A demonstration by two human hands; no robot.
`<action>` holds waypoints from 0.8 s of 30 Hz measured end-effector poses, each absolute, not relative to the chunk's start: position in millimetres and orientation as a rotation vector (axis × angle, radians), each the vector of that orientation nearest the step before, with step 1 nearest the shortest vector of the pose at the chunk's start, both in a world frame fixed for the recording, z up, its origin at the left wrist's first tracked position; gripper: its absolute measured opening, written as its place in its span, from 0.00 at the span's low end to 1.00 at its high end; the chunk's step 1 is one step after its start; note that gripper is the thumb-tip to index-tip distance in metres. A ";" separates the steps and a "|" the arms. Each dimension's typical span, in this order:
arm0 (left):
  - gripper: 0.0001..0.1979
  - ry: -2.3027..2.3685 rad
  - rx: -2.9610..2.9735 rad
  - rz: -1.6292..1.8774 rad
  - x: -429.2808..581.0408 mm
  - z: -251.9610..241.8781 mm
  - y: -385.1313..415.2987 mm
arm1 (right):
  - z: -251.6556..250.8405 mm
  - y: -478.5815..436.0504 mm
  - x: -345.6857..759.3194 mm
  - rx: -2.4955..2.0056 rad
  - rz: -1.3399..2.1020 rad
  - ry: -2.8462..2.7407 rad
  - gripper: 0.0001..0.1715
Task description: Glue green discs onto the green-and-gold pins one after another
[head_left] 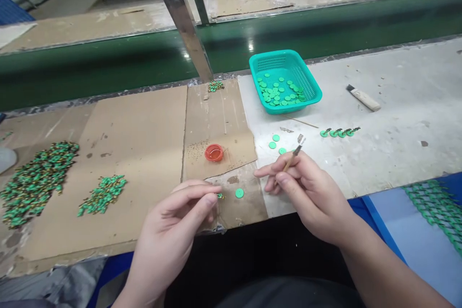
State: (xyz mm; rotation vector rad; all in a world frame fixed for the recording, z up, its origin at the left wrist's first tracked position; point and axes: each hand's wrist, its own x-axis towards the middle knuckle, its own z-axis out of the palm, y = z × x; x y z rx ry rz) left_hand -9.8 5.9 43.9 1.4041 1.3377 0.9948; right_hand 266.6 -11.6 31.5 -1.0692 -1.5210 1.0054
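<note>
My left hand (pixel 173 231) is closed in a pinch on a tiny green part (pixel 220 196) at its fingertips, just above the cardboard sheet (pixel 144 154). My right hand (pixel 306 192) grips a small thin brush (pixel 291 159) like a pen, its tip pointing up and away. A loose green disc (pixel 239 193) lies on the cardboard between both hands. An orange cap (pixel 214 152) sits a little farther back on the cardboard. Three more green discs (pixel 276 144) lie on the bench beyond the brush tip.
A teal basket (pixel 310 84) with several green discs stands at the back. A row of assembled green parts (pixel 339 132) and a larger brush (pixel 363 98) lie to the right. Piles of green parts (pixel 36 180) (pixel 102 194) lie left. A metal post (pixel 180 14) rises behind.
</note>
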 end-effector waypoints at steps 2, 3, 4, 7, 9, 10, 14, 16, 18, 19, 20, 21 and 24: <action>0.12 1.368 1.543 0.971 -7.3 42.0 6.4 | 30.9 -11.5 264.9 -1.025 1.044 -1.452 0.08; 0.10 1.382 1.636 0.958 -5.8 40.5 6.4 | 29.8 -11.4 264.0 -1.010 1.048 -1.433 0.09; 0.08 1.385 1.742 0.945 -4.2 38.7 6.3 | 28.4 -11.1 263.2 -1.006 1.035 -1.434 0.10; 0.08 1.356 1.990 0.922 -0.2 32.4 6.1 | 23.8 -9.8 263.6 -1.067 0.873 -1.536 0.09; 0.08 1.351 2.054 0.922 1.4 29.2 6.3 | 21.3 -8.9 265.8 -1.097 0.741 -1.604 0.07; 0.08 1.357 2.069 0.919 2.1 28.2 6.4 | 20.4 -8.7 267.1 -1.102 0.706 -1.619 0.06; 0.07 1.382 2.100 0.895 4.8 28.3 7.2 | 18.2 -8.3 269.5 -1.095 0.703 -1.621 0.05; 0.07 1.398 2.110 0.885 6.2 28.9 7.5 | 17.9 -8.1 269.2 -1.094 0.705 -1.619 0.05; 0.07 1.402 2.122 0.883 6.9 28.7 7.6 | 17.7 -8.0 268.7 -1.091 0.704 -1.613 0.05; 0.06 1.400 2.128 0.882 7.0 28.4 7.6 | 17.5 -8.0 268.6 -1.090 0.707 -1.611 0.05; 0.07 1.395 2.132 0.877 7.0 27.9 7.5 | 17.3 -8.0 268.7 -1.087 0.710 -1.610 0.05; 0.07 1.388 2.139 0.877 6.9 27.4 7.4 | 17.0 -8.0 268.9 -1.084 0.712 -1.609 0.05; 0.06 1.362 2.167 0.889 6.7 26.4 6.8 | 16.7 -7.9 269.9 -1.069 0.706 -1.613 0.05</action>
